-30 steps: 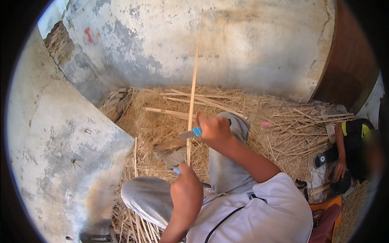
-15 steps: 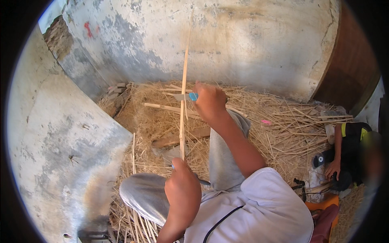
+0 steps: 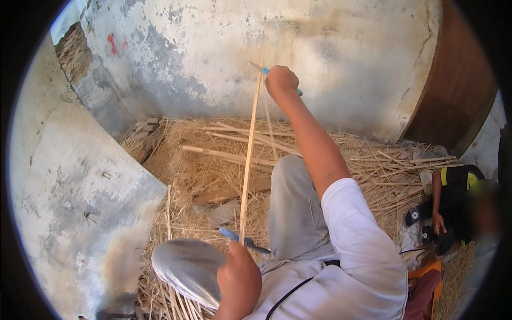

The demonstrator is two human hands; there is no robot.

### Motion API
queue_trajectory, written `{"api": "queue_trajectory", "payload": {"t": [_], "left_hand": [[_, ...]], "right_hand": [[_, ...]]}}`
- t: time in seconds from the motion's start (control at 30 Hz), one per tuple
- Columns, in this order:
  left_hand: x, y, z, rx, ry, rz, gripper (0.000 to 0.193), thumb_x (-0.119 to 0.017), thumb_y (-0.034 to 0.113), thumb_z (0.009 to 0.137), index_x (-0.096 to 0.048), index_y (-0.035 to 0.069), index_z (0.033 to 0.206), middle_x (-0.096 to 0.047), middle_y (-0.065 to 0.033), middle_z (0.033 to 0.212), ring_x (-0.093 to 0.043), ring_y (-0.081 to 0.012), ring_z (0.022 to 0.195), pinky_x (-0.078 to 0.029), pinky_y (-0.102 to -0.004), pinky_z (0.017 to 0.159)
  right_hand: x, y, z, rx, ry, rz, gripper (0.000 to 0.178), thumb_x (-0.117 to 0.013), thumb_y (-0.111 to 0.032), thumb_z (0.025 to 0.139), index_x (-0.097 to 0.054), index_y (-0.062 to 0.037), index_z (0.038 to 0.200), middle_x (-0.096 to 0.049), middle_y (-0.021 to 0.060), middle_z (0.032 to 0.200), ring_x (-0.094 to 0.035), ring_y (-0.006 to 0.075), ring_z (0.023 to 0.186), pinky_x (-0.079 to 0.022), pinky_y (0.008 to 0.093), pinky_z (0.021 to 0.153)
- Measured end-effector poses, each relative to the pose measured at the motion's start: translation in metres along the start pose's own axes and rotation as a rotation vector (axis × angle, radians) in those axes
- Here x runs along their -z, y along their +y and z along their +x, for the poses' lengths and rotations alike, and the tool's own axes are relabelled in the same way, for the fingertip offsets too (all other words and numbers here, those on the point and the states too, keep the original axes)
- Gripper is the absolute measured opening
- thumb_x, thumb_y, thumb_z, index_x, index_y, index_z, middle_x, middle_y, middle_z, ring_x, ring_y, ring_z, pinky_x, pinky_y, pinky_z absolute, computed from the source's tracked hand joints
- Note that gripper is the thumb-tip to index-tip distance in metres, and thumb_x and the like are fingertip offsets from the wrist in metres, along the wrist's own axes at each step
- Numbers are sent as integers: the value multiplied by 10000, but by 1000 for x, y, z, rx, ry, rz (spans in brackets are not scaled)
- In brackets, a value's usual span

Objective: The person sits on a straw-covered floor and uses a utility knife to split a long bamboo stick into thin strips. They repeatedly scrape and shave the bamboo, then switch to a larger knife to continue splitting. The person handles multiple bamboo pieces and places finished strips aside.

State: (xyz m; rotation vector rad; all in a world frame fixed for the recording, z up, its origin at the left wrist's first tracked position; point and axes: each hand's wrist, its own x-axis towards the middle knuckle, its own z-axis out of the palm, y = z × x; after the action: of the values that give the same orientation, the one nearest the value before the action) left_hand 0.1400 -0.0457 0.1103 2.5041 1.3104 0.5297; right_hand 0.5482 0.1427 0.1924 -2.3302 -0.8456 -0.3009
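My left hand is closed round the near end of a long, pale wooden strip, perhaps split bamboo, that slants up and away from me. At the strip's far end, my right hand grips a knife with a light blue handle. Its short blade points left and meets or crosses the strip there. A thin sliver hangs down from near the blade. Just beyond my left fist lies a blue tool with a dark end, partly behind the strip.
Shavings and straw-like slivers cover the ground, with several loose strips and a flat wood piece. Weathered walls rise ahead and at left. At right sits another person in dark clothing, one hand lowered. My bent knees flank the strip.
My right hand and the knife have slid away from me, from mid-strip to its far end. A thin sliver now hangs apart from the strip. My left hand has shifted slightly nearer to me.
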Motion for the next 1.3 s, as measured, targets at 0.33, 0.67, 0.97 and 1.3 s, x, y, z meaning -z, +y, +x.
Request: {"api": "queue_trajectory", "payload": {"t": [0.33, 0.67, 0.97, 1.3], "left_hand": [[-10, -95, -75, 170, -519, -6, 188, -502, 207, 958, -547, 70, 1078, -676, -269, 897, -655, -493, 831, -518, -589, 667], [-38, -59, -42, -44, -212, -262, 133, -510, 136, 1010, -499, 35, 925, -583, -267, 650, -597, -494, 605, -439, -559, 516], [-23, -41, -38, -74, -162, -162, 127, -530, 110, 1000, -503, 22, 912, -582, -262, 611, -602, -472, 571, -450, -538, 489], [-25, -91, -83, 136, -434, 138, 189, -495, 228, 990, -539, 58, 1058, -656, -266, 837, -637, -493, 775, -481, -592, 646]], "right_hand": [[43, 123, 51, -208, 99, 1, 236, -620, -227, 897, -752, -51, 981, -737, 168, 1007, -720, 336, 945, -575, 443, 801], [15, 70, -183, 560, -92, 25, 127, -694, -115, 778, -696, -35, 877, -676, 156, 693, -695, 334, 649, -552, 463, 600], [6, 58, -153, 466, -35, -9, 126, -683, -109, 783, -674, -27, 878, -673, 170, 703, -687, 353, 656, -545, 472, 599], [14, 77, -11, 7, -9, -229, 130, -628, -96, 868, -744, -39, 876, -742, 166, 877, -740, 307, 838, -583, 422, 676]]}}
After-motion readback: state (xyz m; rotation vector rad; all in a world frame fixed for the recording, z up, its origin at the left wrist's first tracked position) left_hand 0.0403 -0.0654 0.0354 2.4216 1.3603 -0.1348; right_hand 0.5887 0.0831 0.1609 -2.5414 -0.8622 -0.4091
